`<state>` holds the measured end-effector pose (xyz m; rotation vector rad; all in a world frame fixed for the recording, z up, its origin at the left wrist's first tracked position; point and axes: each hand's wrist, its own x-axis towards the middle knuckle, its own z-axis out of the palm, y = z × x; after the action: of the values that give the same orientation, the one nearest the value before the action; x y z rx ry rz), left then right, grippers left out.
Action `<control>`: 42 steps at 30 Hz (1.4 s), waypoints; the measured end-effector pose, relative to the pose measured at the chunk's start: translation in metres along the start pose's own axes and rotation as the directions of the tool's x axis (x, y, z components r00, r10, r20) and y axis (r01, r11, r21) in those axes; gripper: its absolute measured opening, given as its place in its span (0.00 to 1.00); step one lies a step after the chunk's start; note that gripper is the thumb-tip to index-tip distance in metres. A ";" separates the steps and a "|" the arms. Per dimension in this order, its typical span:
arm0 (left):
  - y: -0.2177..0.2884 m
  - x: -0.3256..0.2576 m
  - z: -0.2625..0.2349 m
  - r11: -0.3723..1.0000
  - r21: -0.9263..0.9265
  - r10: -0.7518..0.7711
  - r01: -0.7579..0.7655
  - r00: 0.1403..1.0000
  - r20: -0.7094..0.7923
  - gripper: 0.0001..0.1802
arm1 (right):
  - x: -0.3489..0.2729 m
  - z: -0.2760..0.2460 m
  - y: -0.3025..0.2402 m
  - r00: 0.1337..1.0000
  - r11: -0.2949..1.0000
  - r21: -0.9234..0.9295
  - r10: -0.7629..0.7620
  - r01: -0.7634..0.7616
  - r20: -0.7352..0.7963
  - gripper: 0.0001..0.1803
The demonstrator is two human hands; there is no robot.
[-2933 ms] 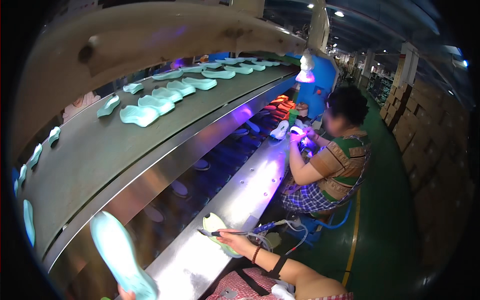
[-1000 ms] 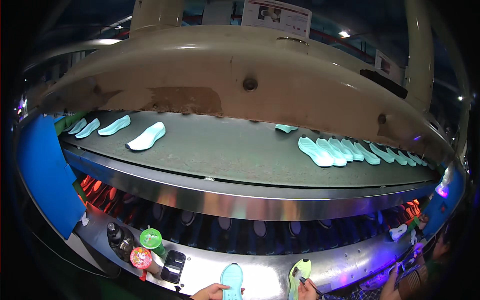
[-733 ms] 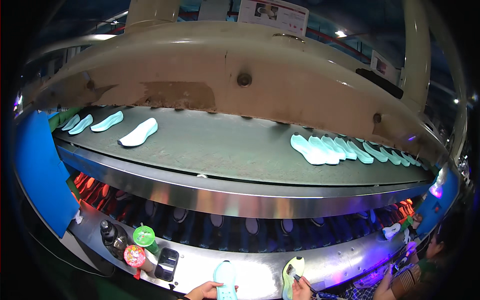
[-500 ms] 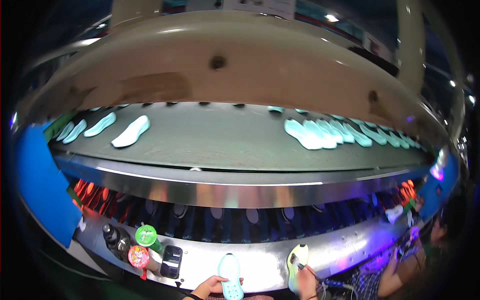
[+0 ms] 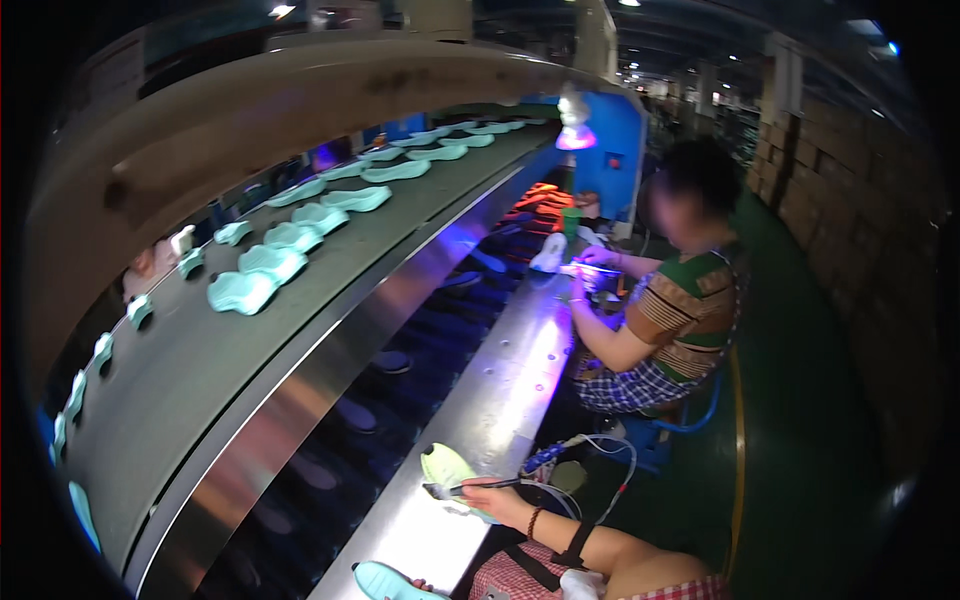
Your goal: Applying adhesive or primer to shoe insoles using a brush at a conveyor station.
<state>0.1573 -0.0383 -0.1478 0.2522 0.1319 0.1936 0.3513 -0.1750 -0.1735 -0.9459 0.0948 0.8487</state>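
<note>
In my right hand (image 5: 492, 497) is a dark-handled brush (image 5: 462, 489), my fingers closed round it. Its tip lies on a pale yellow-green, sole-shaped piece (image 5: 445, 464), which rests on the metal ledge (image 5: 505, 400). At the lower edge, the fingertips of my left hand (image 5: 424, 586) show against a mint-green shoe sole (image 5: 383, 580); most of this hand is cut off by the picture's edge. A dark bracelet and a black strap sit on my right forearm.
Several mint soles (image 5: 275, 262) lie on the upper conveyor belt (image 5: 190, 350). Dark soles (image 5: 392, 361) sit on a lower level. A seated co-worker (image 5: 690, 290) works to the right with a lit piece in both hands. White tubes (image 5: 620, 465) hang beside my arm.
The view has swung to the right, bringing the co-worker and aisle into sight. The bottles and phone have left the picture. My hands still hold the brush and the mint sole.
</note>
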 end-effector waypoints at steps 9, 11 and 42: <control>-0.002 0.028 0.033 0.996 0.078 0.042 -0.041 0.999 -0.002 0.35 | 0.004 -0.010 0.002 1.000 0.999 0.038 0.003 -0.003 0.003 0.14; -0.001 0.032 0.038 0.993 0.097 0.064 -0.063 0.998 -0.001 0.35 | 0.010 -0.011 0.004 1.000 0.999 0.045 0.011 -0.010 -0.002 0.15; 0.029 0.022 0.049 0.985 -0.115 0.130 -0.129 0.992 0.001 0.43 | -0.042 0.107 -0.040 0.872 0.991 -0.112 -0.010 0.075 0.489 0.09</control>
<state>0.1816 -0.0178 -0.0960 0.1467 0.0951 0.3280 0.3201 -0.1325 -0.0638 -0.8225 -0.4229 1.0395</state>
